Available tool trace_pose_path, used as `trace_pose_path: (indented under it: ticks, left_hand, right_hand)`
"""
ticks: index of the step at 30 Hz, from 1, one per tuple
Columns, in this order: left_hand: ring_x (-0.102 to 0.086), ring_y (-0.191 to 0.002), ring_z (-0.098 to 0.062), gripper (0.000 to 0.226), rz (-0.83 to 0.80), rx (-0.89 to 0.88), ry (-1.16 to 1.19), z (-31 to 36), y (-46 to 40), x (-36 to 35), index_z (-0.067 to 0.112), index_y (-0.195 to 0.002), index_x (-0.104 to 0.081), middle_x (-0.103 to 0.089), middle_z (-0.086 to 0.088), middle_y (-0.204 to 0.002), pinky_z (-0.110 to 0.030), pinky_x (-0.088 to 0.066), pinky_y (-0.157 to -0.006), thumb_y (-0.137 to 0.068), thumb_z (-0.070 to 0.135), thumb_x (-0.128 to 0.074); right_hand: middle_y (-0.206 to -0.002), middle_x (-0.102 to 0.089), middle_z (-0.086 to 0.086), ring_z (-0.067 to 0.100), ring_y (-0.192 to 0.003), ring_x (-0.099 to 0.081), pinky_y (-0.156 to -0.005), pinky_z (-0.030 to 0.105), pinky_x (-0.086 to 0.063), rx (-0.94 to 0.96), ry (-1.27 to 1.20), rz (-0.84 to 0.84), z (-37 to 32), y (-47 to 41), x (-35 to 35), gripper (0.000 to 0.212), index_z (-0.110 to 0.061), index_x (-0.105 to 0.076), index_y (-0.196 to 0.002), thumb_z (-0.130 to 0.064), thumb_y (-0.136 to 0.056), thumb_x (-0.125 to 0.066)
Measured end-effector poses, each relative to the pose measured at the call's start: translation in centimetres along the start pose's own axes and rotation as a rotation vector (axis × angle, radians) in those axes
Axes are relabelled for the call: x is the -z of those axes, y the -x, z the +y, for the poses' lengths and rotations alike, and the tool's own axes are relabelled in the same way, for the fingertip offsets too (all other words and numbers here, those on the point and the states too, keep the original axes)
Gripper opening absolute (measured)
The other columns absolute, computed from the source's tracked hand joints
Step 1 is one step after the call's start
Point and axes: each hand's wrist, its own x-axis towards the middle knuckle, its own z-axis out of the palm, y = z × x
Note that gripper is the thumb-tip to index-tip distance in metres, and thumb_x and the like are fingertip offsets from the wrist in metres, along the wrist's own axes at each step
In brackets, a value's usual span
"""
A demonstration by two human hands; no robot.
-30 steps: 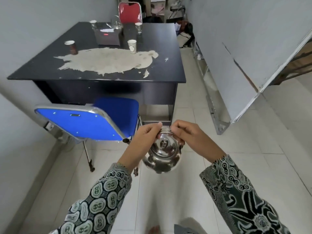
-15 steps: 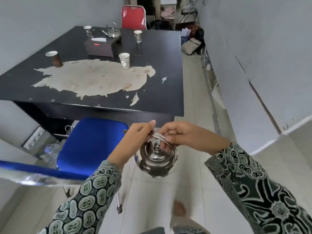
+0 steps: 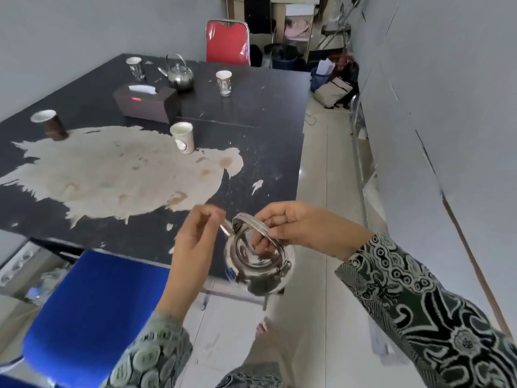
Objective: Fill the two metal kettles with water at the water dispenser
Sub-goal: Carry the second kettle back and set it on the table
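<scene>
A shiny metal kettle [image 3: 258, 271] with its lid on hangs in front of me, over the near right corner of the black table. My right hand [image 3: 303, 228] grips its arched handle, and some fingers reach down onto the lid. The curled fingers of my left hand [image 3: 200, 233] pinch the handle's left end; motion blur hides the exact contact. A second metal kettle [image 3: 180, 75] stands at the table's far side, behind a dark tissue box. No water dispenser is in view.
The black table [image 3: 268, 141] with a large peeled patch carries several paper cups [image 3: 183, 137] and the tissue box [image 3: 147, 103]. A blue chair [image 3: 95, 309] stands at lower left, a red chair [image 3: 228, 42] beyond the table. Bags [image 3: 334, 89] lie in the tiled aisle by the right wall.
I have walked closer to the table with the kettle in both hands. The kettle has risen to the table's corner, and my right fingers now reach under the handle onto the lid.
</scene>
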Motion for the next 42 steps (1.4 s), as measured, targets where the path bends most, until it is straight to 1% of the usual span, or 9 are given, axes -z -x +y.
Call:
trace_pose_path:
  ticks: [4, 8, 14, 18, 25, 29, 33, 37, 42]
  left_hand:
    - [-0.059, -0.081, -0.003, 0.019, -0.018, 0.059, -0.079, -2.6, -2.7, -2.4, 0.025, -0.085, -0.061, -0.065, 0.011, -0.088, -0.004, -0.041, -0.072, -0.093, 0.017, -0.046]
    - [-0.056, -0.105, -0.004, 0.016, -0.01, 0.031, -0.179, -3.4, -6.2, -4.8, 0.038, -0.1, -0.06, -0.062, 0.02, -0.104, -0.012, -0.041, -0.09, -0.09, 0.026, -0.054]
    - [-0.034, -0.13, 0.001, 0.042, -0.021, 0.06, -0.341, -3.2, -12.4, -8.6, 0.042, -0.126, -0.044, -0.043, 0.025, -0.134, -0.004, -0.024, -0.103, -0.088, 0.028, -0.055]
    - [-0.018, -0.136, 0.007, 0.053, 0.01, 0.102, -0.482, -4.4, -15.8, -11.1, 0.037, -0.136, -0.035, -0.024, 0.023, -0.147, -0.001, -0.013, -0.105, -0.09, 0.023, -0.055]
    - [0.003, -0.139, 0.007, 0.061, 0.247, 0.243, -0.702, -5.3, -21.5, -16.6, 0.045, -0.138, -0.016, 0.003, 0.033, -0.147, -0.006, -0.001, -0.11, -0.09, 0.034, -0.051]
    - [0.005, -0.14, 0.004, 0.061, 0.384, 0.269, -0.739, -5.0, -25.1, -18.7, 0.047, -0.135, -0.015, 0.003, 0.031, -0.145, -0.02, -0.005, -0.114, -0.089, 0.033, -0.053]
    - [0.012, -0.139, 0.004, 0.055, 0.425, 0.267, -0.798, -4.5, -29.5, -19.9, 0.036, -0.138, -0.03, 0.002, 0.023, -0.147, -0.027, -0.008, -0.116, -0.089, 0.036, -0.054]
    - [0.011, -0.14, 0.001, 0.059, 0.457, 0.225, -0.845, -3.9, -33.2, -18.9, 0.043, -0.139, -0.022, 0.004, 0.022, -0.149, -0.023, -0.006, -0.114, -0.088, 0.046, -0.05]
    - [0.016, -0.137, 0.002, 0.064, 0.543, 0.182, -0.905, -2.6, -38.0, -15.7, 0.046, -0.14, -0.016, 0.003, 0.02, -0.15, -0.029, -0.005, -0.113, -0.085, 0.054, -0.049]
  right_hand:
    - [-0.094, -0.066, 0.008, 0.015, -0.083, -0.064, -0.077, 0.02, -0.052, -0.011, 0.009, 0.0, -1.6, -3.7, 6.1, 0.024, 0.001, -0.055, -0.11, 0.004, -0.09, -0.042]
    - [-0.097, -0.065, 0.01, 0.013, -0.084, -0.065, -0.078, 0.023, -0.051, 0.0, 0.013, -0.013, -3.2, -7.3, 10.9, 0.027, 0.003, -0.054, -0.114, 0.005, -0.09, -0.041]
    - [-0.112, -0.067, 0.011, 0.02, -0.1, -0.066, -0.091, 0.033, -0.051, -0.015, -0.039, -0.075, -4.8, -13.3, 17.0, 0.028, -0.004, -0.053, -0.119, -0.002, -0.093, -0.042]
    - [-0.117, -0.065, 0.014, 0.023, -0.103, -0.065, -0.093, 0.034, -0.051, -0.05, -0.144, -0.187, -5.1, -17.9, 20.9, 0.029, -0.001, -0.051, -0.12, -0.007, -0.093, -0.043]
    - [-0.116, -0.065, 0.012, 0.021, -0.104, -0.065, -0.085, 0.025, -0.054, -0.092, -0.161, -0.493, -6.7, -24.9, 27.6, 0.029, -0.004, -0.051, -0.12, -0.01, -0.093, -0.043]
    - [-0.12, -0.063, 0.014, 0.022, -0.107, -0.063, -0.088, 0.028, -0.053, -0.122, -0.196, -0.605, -8.1, -27.4, 30.1, 0.031, -0.002, -0.05, -0.122, -0.009, -0.092, -0.042]
    - [-0.122, -0.061, 0.018, 0.024, -0.109, -0.061, -0.09, 0.031, -0.052, -0.112, -0.151, -0.683, -10.3, -29.6, 32.4, 0.034, 0.0, -0.05, -0.123, -0.011, -0.092, -0.042]
    - [-0.12, -0.063, 0.015, 0.023, -0.109, -0.062, -0.094, 0.036, -0.049, -0.042, -0.092, -0.724, -13.1, -32.0, 33.3, 0.033, -0.003, -0.053, -0.12, -0.015, -0.091, -0.044]
    - [-0.119, -0.064, 0.012, 0.02, -0.106, -0.063, -0.092, 0.035, -0.05, 0.084, -0.013, -0.771, -18.0, -35.3, 33.0, 0.036, 0.001, -0.049, -0.122, -0.017, -0.092, -0.044]
